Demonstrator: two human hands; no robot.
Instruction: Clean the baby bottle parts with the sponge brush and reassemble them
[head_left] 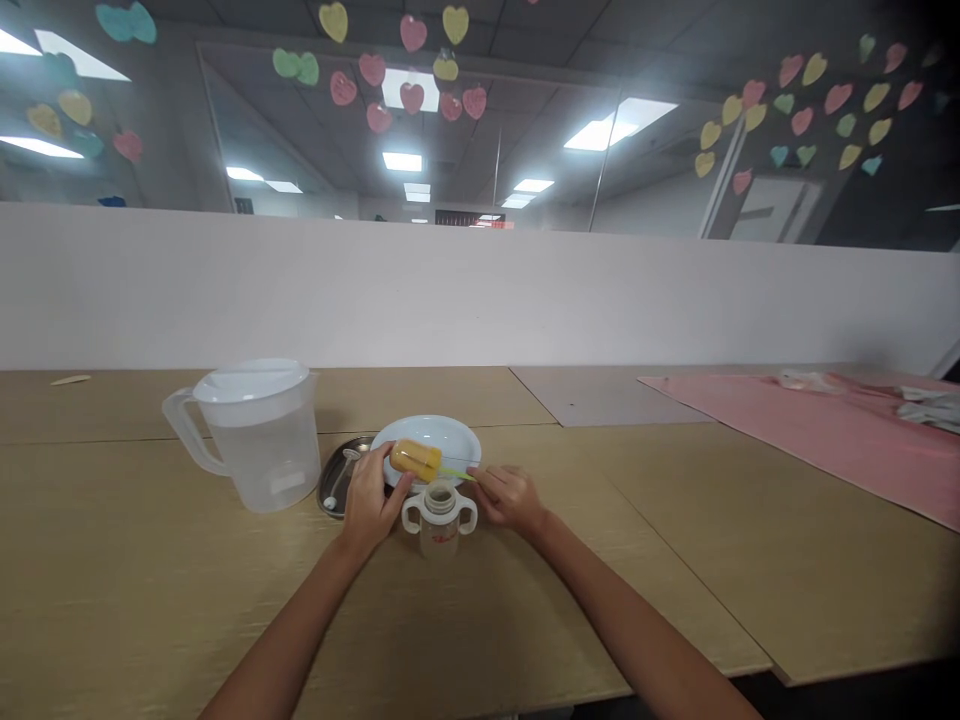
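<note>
My left hand (369,500) is closed around a small bottle (415,459) with an orange-yellow body and a brighter yellow neck, tilted onto its side with the neck to the right. My right hand (511,496) pinches a thin light-green stick (456,473) whose far end meets the bottle's neck; whether it reaches inside I cannot tell. Just below them an open, clear baby bottle (439,530) with two white handles and red print stands upright on the table. Behind the hands is a white oval bowl (461,437), partly covered by the small bottle.
Left of the hands lies a dark metal tray (330,480) with a white, spoon-like utensil (341,478) on it. A lidded clear pitcher (270,450) with a handle stands farther left. A pink cloth (787,430) covers the table's right side. A low white wall (480,300) closes off the back.
</note>
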